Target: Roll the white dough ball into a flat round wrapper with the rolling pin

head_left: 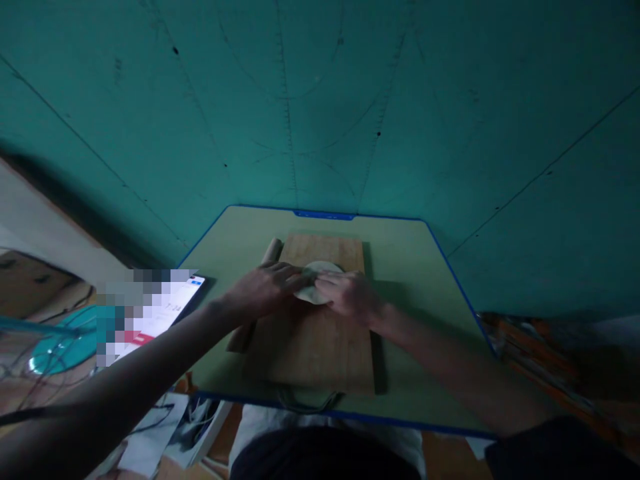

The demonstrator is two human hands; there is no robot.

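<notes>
A pale, round, flat piece of dough (314, 295) is at the upper middle of a wooden cutting board (320, 357). My left hand (265, 290) grips its left edge, thumb and fingers closed at the rim. From the right, my right hand (353, 295) pinches the dough with curled fingers, which hide part of it. Whether the dough touches the board all over cannot be made out. Along the board's left side lies a wooden rolling pin (273, 250), partly covered by my left hand and wrist.
The board rests on a light table (415, 267) with a blue rim, against a green wall (330, 100). A lit phone or tablet (175, 313), partly blurred out, is at the table's left edge. Cables and a teal round object (75, 340) are farther left.
</notes>
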